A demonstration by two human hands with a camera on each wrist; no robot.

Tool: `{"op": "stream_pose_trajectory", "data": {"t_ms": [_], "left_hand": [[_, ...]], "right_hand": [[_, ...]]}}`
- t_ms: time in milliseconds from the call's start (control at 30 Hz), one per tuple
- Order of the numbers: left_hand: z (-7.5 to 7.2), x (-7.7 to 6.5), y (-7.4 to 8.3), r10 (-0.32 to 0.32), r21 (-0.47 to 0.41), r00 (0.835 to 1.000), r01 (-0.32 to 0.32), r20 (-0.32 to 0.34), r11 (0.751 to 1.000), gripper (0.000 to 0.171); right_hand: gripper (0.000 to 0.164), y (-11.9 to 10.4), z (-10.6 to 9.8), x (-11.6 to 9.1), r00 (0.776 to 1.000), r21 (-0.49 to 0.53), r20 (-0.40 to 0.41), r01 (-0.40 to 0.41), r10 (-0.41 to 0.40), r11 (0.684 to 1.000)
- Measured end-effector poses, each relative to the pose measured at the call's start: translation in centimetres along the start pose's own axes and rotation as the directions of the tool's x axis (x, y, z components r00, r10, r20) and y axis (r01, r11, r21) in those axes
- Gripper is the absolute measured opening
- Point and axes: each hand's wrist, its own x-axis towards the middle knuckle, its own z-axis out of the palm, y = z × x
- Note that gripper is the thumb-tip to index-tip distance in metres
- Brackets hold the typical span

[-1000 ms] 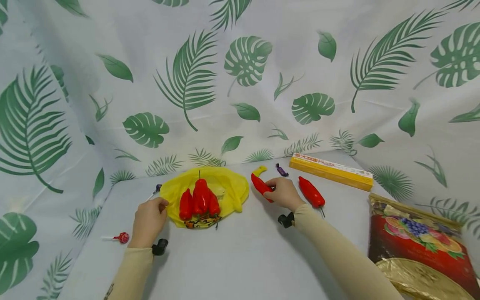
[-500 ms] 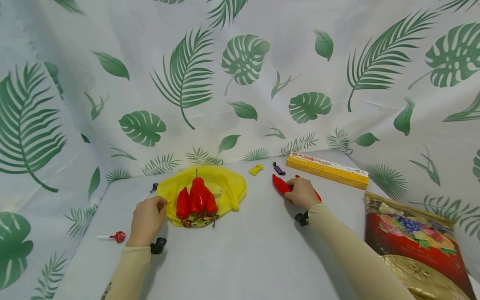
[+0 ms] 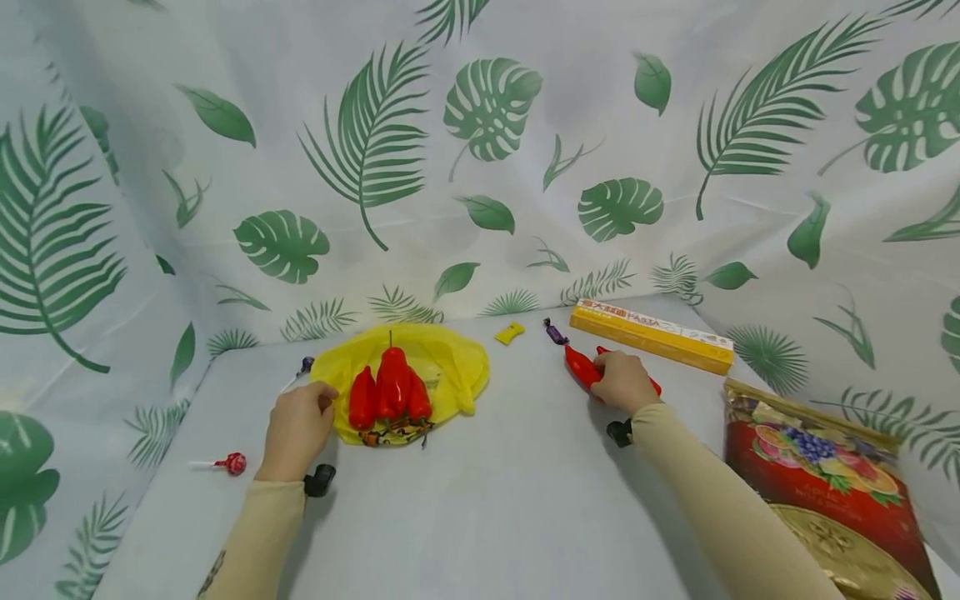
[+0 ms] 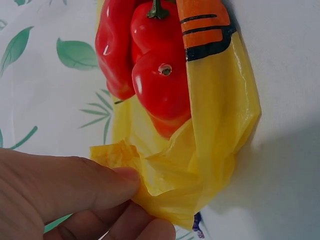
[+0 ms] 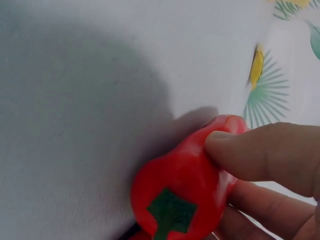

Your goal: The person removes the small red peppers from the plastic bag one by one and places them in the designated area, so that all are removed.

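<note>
My left hand [image 3: 296, 427] pinches the left edge of a yellow plastic bag [image 3: 459, 367] between thumb and fingers. Several red peppers [image 3: 393, 385] lie in the bag's mouth, some with green stems showing in the left wrist view. An orange and black print [image 4: 206, 25] marks the bag's folded rim. On the right, my right hand [image 3: 624, 383] grips another red pepper [image 5: 175, 185], thumb on its side and its green stem facing the wrist camera. A further red pepper [image 3: 657, 387] lies right at that hand, mostly hidden behind it.
A yellow-wrapped candy [image 3: 509, 333] and a purple candy [image 3: 555, 332] lie near the back wall. The pasta box [image 3: 652, 336] is at back right, with a large red and gold bag [image 3: 825, 483] in front. A red lollipop [image 3: 235, 463] lies at left.
My right hand has carried its pepper rightward, from beside the yellow candy to beside the other loose pepper. The left hand keeps its pinch on the bag's edge.
</note>
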Motion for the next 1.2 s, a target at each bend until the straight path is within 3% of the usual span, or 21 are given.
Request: {"op": "stream_pose_trajectory", "data": {"t_ms": [300, 633, 967, 1200], "left_hand": [[-0.6, 1.1, 0.0, 0.008, -0.004, 1.0, -0.008, -0.009, 1.0, 0.018], [-0.8, 0.8, -0.7, 0.008, -0.016, 1.0, -0.008, -0.018, 1.0, 0.016], [-0.1, 0.4, -1.2, 0.026, 0.002, 0.999, -0.026, -0.024, 1.0, 0.014], [0.3, 0.1, -1.2, 0.009, 0.015, 1.0, -0.008, -0.027, 1.0, 0.012]], "right_hand": [[0.059, -0.9, -0.2, 0.8, 0.999, 0.009, -0.038, 0.021, -0.02, 1.0], [0.058, -4.3, 1.0, 1.9, 0.984, 0.061, -0.082, 0.164, -0.159, 0.985], [0.05, -11.3, 5.3, 2.4, 0.935, 0.161, -0.119, 0.35, -0.334, 0.923], [0.046, -17.3, 9.0, 2.0, 0.916, 0.259, -0.097, 0.402, -0.39, 0.878]]}}
